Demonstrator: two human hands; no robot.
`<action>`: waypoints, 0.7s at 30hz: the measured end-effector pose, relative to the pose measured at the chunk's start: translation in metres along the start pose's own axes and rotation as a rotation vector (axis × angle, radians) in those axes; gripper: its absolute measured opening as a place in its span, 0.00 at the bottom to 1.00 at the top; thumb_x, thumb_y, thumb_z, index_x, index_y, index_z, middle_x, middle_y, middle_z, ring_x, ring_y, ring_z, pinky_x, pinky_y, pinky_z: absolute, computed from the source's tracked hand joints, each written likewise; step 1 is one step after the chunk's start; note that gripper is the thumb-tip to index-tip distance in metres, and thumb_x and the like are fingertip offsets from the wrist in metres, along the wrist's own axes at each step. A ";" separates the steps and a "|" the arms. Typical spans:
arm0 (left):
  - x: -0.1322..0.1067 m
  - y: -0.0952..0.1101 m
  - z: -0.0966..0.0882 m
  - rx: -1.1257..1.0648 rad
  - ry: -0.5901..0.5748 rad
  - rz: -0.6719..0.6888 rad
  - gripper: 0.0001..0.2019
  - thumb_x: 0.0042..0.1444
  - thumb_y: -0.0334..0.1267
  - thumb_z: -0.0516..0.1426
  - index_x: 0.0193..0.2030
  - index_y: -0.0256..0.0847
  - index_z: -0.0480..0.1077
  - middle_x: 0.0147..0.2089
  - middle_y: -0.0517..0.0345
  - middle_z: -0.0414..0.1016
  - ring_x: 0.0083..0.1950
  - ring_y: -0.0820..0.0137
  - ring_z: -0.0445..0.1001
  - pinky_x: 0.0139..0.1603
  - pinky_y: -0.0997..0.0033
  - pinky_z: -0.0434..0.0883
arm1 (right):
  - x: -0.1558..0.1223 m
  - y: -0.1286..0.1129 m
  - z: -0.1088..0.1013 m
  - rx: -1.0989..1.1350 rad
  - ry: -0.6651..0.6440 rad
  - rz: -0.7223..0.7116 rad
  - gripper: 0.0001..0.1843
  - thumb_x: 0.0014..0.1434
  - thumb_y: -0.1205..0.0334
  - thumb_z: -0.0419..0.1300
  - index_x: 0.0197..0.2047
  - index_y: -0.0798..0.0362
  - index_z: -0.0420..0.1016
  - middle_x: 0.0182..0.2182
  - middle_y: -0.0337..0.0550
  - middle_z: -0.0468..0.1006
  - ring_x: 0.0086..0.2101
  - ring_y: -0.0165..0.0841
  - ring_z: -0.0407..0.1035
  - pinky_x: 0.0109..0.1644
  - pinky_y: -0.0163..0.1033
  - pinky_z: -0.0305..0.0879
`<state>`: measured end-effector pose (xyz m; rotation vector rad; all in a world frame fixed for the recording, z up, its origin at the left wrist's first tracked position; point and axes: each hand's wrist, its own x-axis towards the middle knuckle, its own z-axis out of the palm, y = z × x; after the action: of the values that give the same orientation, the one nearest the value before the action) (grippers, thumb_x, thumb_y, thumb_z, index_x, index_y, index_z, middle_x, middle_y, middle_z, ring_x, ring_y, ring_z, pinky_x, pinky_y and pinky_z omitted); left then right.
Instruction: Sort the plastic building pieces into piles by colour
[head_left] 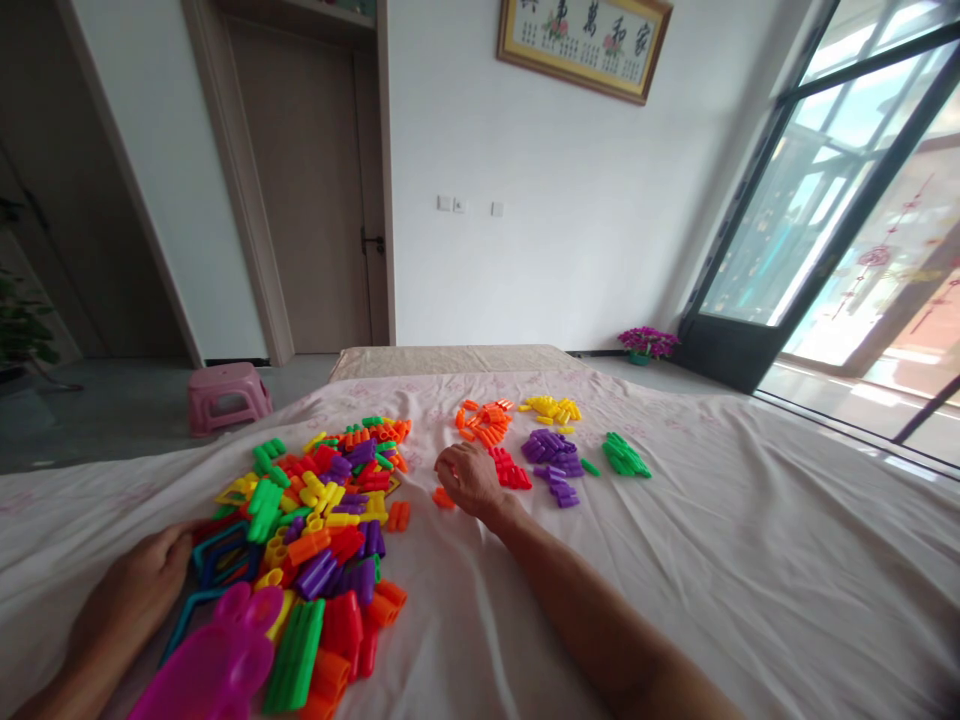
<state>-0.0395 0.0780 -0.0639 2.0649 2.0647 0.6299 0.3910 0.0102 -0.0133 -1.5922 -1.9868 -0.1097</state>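
Observation:
A mixed heap of plastic tube-shaped building pieces [322, 490] in green, yellow, red, purple and orange lies on the left of the cloth. My left hand [135, 590] is at the heap's left edge, fingers curled in beside a red piece and blue plastic frames [225, 555]; what they grip is hidden. My right hand [469, 475] hovers right of the heap, fingers bent and closed, their contents not visible. Close under it lies an orange piece [443, 498]. Touching or near its far side are red pieces [511, 470] and an orange group [486, 422].
Sorted groups of yellow pieces [553, 409], purple pieces [553, 460] and green pieces [627, 455] lie farther right. A pink translucent tray [214, 665] sits at the front left. The pale cloth [712, 560] is wrinkled. A pink stool [229, 397] stands beyond.

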 end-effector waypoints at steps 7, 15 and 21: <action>-0.001 0.010 -0.008 -0.121 -0.141 -0.124 0.24 0.64 0.46 0.39 0.55 0.41 0.70 0.50 0.47 0.79 0.44 0.60 0.78 0.41 0.67 0.69 | -0.005 -0.013 0.011 0.162 -0.068 -0.237 0.10 0.63 0.64 0.55 0.42 0.51 0.77 0.39 0.42 0.80 0.39 0.32 0.72 0.46 0.36 0.62; -0.001 0.006 -0.004 -0.122 -0.145 -0.098 0.24 0.64 0.46 0.39 0.53 0.41 0.70 0.50 0.47 0.79 0.44 0.61 0.78 0.41 0.69 0.69 | -0.009 -0.013 0.025 0.162 -0.193 -0.411 0.14 0.65 0.60 0.56 0.51 0.51 0.75 0.46 0.44 0.79 0.46 0.34 0.72 0.53 0.37 0.63; -0.002 0.006 -0.005 -0.083 -0.064 -0.035 0.23 0.64 0.44 0.40 0.53 0.41 0.72 0.47 0.49 0.81 0.44 0.63 0.78 0.40 0.72 0.69 | -0.010 -0.014 0.025 0.134 -0.221 -0.374 0.13 0.63 0.61 0.56 0.50 0.50 0.75 0.44 0.44 0.80 0.44 0.33 0.73 0.51 0.35 0.63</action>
<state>-0.0357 0.0747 -0.0577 1.9728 2.0003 0.6245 0.3698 0.0078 -0.0353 -1.1773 -2.3919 0.0568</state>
